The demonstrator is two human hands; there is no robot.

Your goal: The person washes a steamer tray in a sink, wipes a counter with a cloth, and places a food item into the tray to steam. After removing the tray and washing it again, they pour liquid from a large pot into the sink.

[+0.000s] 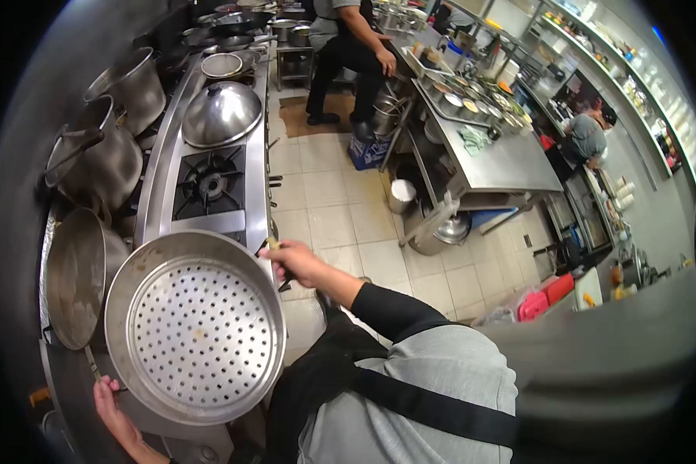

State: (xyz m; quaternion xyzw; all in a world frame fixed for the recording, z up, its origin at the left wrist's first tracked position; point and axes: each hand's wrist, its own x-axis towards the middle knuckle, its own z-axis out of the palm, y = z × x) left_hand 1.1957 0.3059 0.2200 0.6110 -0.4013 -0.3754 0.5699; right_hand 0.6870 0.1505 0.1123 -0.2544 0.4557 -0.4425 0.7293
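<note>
A large round metal steamer tray with a perforated bottom is tilted toward me in front of my body. My right hand is closed at its upper right edge, where a small yellowish piece shows by the fingers. At the lower left edge my left hand has its fingers curled against the rim, partly hidden. Close to the left hand is the thin handle of a wide metal pan that leans on the left wall. Beyond the tray lies a gas burner on the steel stove.
A domed metal lid sits farther along the stove. Big pots line the left wall. A steel prep table bearing containers stands right of the tiled aisle. One person is at the far end; another works at right.
</note>
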